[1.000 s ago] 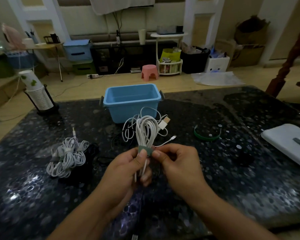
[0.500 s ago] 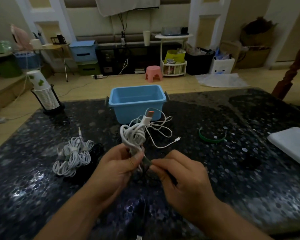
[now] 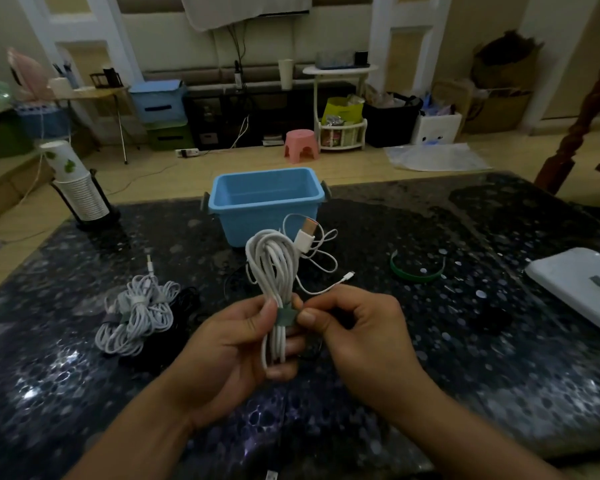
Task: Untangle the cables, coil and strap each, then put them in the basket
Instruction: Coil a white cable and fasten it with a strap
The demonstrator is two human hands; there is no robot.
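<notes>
The white cable (image 3: 274, 271), coiled, stands between both hands with a green strap (image 3: 285, 317) round its waist: the left hand (image 3: 234, 344) grips the bundle, the right hand (image 3: 352, 332) pinches the strap. Strapping looks nearly done. Left of the hands lies another strapped coil (image 3: 136, 315); beyond them the blue basket (image 3: 264, 202) appears empty, a spare strap (image 3: 417, 271) to the right.

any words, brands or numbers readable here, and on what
None can be read.
Yellow bag on the white rack: print too blurred.
White paper cups with green leaf marks: no text.
White coiled cable, blue plastic basket: no labels visible.
</notes>
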